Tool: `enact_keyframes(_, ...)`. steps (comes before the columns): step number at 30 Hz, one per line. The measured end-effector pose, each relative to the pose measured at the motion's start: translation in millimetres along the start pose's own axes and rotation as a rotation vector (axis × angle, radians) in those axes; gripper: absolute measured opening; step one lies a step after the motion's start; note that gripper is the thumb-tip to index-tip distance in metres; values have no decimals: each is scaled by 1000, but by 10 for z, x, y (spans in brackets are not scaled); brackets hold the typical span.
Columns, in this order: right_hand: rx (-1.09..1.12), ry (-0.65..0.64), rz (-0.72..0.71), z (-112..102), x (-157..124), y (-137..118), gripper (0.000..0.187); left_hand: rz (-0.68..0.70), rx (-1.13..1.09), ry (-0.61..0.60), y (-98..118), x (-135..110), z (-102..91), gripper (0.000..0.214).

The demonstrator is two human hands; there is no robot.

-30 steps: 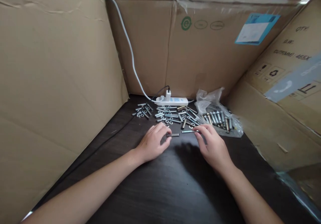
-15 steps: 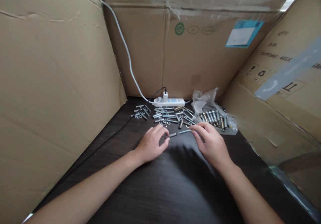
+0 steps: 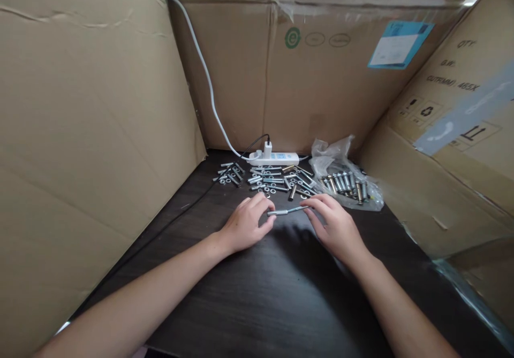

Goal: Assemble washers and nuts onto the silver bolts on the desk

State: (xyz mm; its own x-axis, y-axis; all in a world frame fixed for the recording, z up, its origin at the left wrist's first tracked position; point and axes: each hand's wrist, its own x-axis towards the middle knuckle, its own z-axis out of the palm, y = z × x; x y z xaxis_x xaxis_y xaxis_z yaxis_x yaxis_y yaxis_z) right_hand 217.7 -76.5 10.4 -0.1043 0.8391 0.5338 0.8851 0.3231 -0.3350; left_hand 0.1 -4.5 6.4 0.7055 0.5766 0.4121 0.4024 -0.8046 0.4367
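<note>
Between thumb and fingers, my left hand (image 3: 249,223) pinches one end of a short metal sleeve (image 3: 278,213). My right hand (image 3: 333,221) is closed on a thin bolt (image 3: 296,208), whose left end meets the sleeve's open end. How far the bolt reaches inside cannot be seen. Both parts are held above the dark table (image 3: 257,299). Just beyond my hands lie loose bolts and sleeves (image 3: 271,181) with washers (image 3: 266,189) among them.
A smaller group of sleeves and washers (image 3: 229,175) lies to the left. At the right, a clear plastic bag (image 3: 371,195) bears several assembled anchor bolts (image 3: 343,181). Behind stands a white power strip (image 3: 277,159) with cables. Cardboard walls (image 3: 225,80) enclose the table on three sides.
The gap between sleeve and bolt has closed, and their ends now meet. My right hand has moved slightly left towards my left hand. The view has shifted a little.
</note>
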Motion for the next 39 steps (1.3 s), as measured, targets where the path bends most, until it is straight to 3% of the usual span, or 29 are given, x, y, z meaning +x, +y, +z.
enact_keyframes(9, 106, 58, -24, -16, -13, -15, 18, -8, 1, 6, -10, 6, 7, 9)
enact_keyframes(19, 237, 86, -94, 10, -45, -211, 20, 5, 57, -157, -17, -14, 47, 12)
enact_keyframes(25, 269, 155, 11, 112, -110, -284, 17, 61, 25, -161, 40, -13, 13, 10)
enact_keyframes(30, 280, 55, -25, 120, -100, -328, 6, 89, 0, -133, 80, -8, -9, 10)
enact_keyframes(39, 302, -36, -33, 103, -73, -361, 14, 97, 13, -80, 50, -22, 15, 10)
